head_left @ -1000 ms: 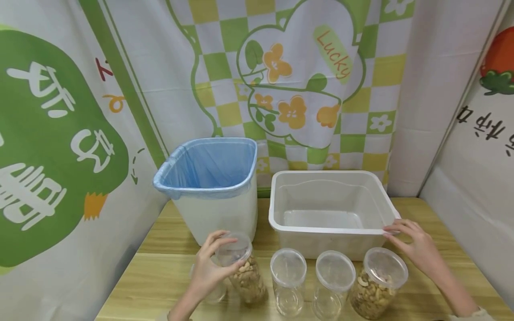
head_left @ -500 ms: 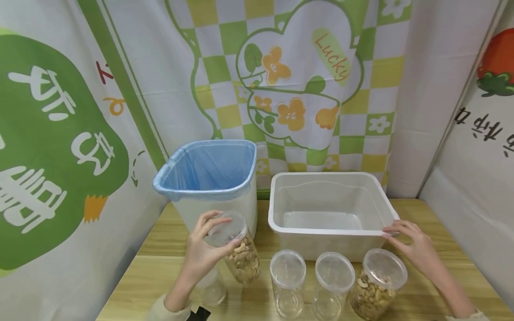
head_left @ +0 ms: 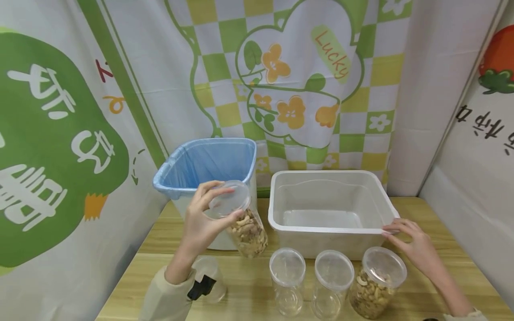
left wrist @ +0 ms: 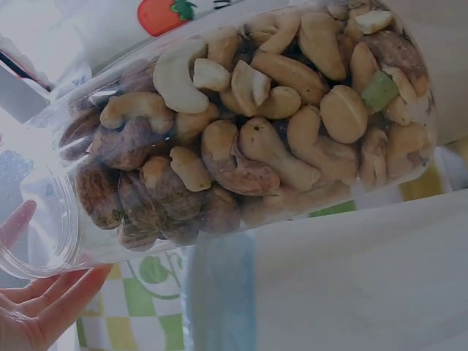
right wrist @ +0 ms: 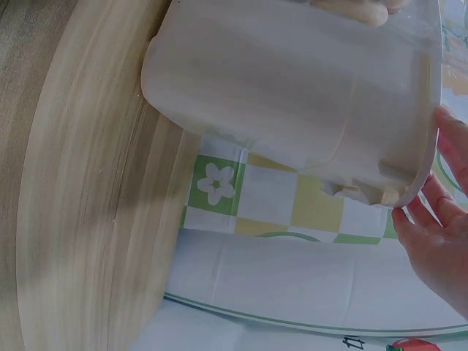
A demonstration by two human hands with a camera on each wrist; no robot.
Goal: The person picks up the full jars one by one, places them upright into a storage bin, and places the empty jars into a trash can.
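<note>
Head cam is showing the left hand (head_left: 206, 218) gripping a nut jar (head_left: 250, 235) from above, thumb and fingers spreading around its lid (head_left: 229, 200). Guessing that's because the lid is giving a handy edge to hook onto, and it's leaving the nuts (left wrist: 256, 146) in plain sight. The nut jar is hanging tilted in front of the blue-lined bin (head_left: 222, 243), base looking clear of the desk (head_left: 140, 281). Left wrist cam is showing it pretty full, so I'm figuring a fair bit of weight is pulling on that lid. Meanwhile the right hand (head_left: 413, 247) is pinching the near right corner of the white tub (head_left: 329, 230), probably steadying it; can't tell how hard. Two clear jars (head_left: 288, 272) and another nut-filled jar (head_left: 373, 290) are standing in a row just in front of the tub, lids up. One more jar (head_left: 210, 267) is sitting by the left sleeve (head_left: 166, 296), partly hidden.
</note>
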